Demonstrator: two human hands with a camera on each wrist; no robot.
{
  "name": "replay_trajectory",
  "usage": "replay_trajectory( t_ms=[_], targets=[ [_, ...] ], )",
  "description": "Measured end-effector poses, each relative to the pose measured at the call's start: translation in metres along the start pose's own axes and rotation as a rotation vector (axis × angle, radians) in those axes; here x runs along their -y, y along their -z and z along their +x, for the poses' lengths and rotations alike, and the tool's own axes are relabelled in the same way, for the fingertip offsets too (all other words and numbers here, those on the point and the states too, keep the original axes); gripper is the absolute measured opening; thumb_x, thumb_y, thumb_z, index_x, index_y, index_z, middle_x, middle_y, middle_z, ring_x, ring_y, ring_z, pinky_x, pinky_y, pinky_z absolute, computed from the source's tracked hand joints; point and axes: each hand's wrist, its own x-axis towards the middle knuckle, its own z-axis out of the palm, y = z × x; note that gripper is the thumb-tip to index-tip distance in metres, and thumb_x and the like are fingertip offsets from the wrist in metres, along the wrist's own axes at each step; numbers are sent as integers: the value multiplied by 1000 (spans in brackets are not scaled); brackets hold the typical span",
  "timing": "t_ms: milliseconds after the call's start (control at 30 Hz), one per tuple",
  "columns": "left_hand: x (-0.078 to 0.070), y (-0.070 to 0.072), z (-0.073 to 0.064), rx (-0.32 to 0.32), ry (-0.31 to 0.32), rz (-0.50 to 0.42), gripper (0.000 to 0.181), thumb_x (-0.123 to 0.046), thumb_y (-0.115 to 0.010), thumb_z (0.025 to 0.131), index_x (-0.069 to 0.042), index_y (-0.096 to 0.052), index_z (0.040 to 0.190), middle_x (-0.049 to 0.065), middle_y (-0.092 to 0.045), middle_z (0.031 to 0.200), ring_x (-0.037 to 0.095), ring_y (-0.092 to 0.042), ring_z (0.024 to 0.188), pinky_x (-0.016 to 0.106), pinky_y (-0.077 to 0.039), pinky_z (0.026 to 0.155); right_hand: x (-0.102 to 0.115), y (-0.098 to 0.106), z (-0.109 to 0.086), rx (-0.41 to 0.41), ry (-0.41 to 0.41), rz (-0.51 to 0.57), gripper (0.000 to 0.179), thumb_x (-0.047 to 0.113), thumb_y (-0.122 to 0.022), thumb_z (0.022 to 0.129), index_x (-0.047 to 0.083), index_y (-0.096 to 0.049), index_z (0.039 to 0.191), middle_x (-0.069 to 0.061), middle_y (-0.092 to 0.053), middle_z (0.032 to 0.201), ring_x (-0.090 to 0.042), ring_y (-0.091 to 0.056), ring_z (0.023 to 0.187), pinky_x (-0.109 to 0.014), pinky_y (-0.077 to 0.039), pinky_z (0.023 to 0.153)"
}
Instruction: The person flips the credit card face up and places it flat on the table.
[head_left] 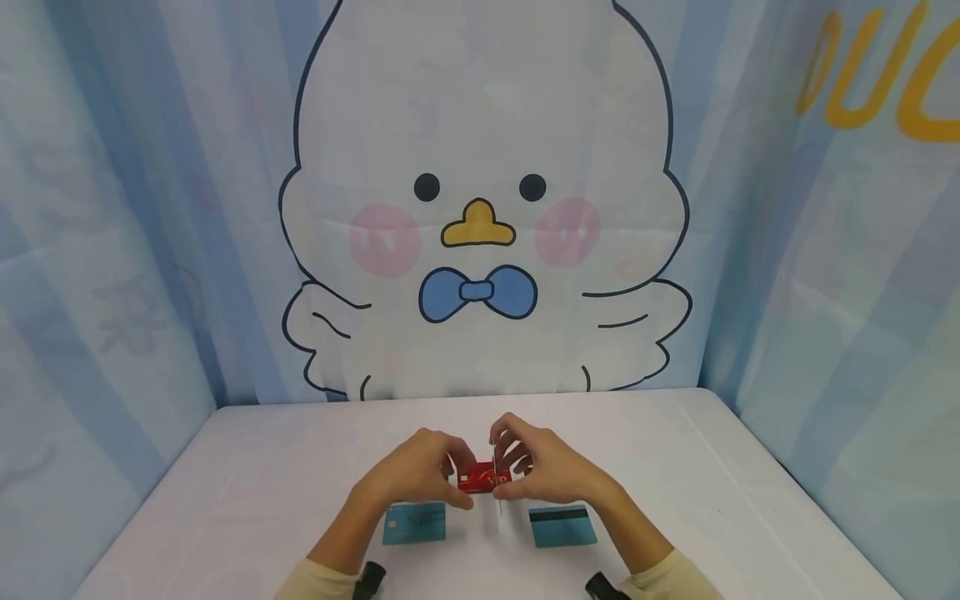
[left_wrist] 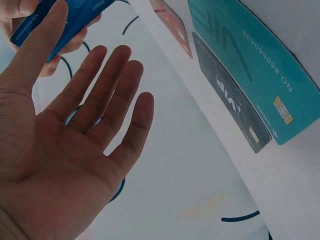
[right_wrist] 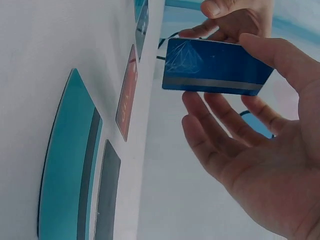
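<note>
A blue card with a grey stripe is pinched by my right hand, thumb on one edge and fingertips on the opposite edge. From the head view it stands nearly edge-on, above a red card lying on the table. My left hand is beside the blue card, its fingers spread and loosely extended in the left wrist view. There the left thumb overlaps the blue card; whether it touches, I cannot tell. Printed characters show on this face of the card.
A teal card lies on the white table near my left forearm; another teal card, stripe up, lies near the right. Beyond them are grey cards, one at left and one at right. A printed curtain hangs behind.
</note>
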Motion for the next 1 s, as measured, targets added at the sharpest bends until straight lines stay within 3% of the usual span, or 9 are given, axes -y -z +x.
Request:
replay_trajectory(
  t_ms=[267,467,733,1000],
  targets=[
    [7,3,1,31,-26,-93,49,-27,-93,78,-9,-74,120,7,-76,107,29,-69,101,36,-61,81,-4,4,2,-15,49,122,53,14,-83,88,8,-48,127,-16,-67,118,-30,-70,108,-50,-57,100],
    [9,6,1,33,-61,-124,48,-28,-93,78,-11,-74,120,4,-76,106,28,-71,100,35,-62,82,-4,5,3,-18,66,156,55,17,-82,89,5,-46,129,-13,-72,116,-28,-70,105,-53,-56,100],
    [8,8,0,18,-53,-91,48,-25,-94,77,-10,-74,118,-3,-74,99,26,-70,96,31,-61,79,-7,3,5,-22,39,161,53,18,-81,90,7,-45,126,-12,-76,120,-24,-71,102,-50,-57,98],
    [7,8,1,-1,-35,-48,49,-25,-95,75,-10,-75,117,-3,-72,95,23,-67,92,30,-58,76,-6,2,3,-59,-14,75,53,21,-83,88,7,-48,125,-10,-76,117,-23,-71,102,-47,-59,94]
  ],
)
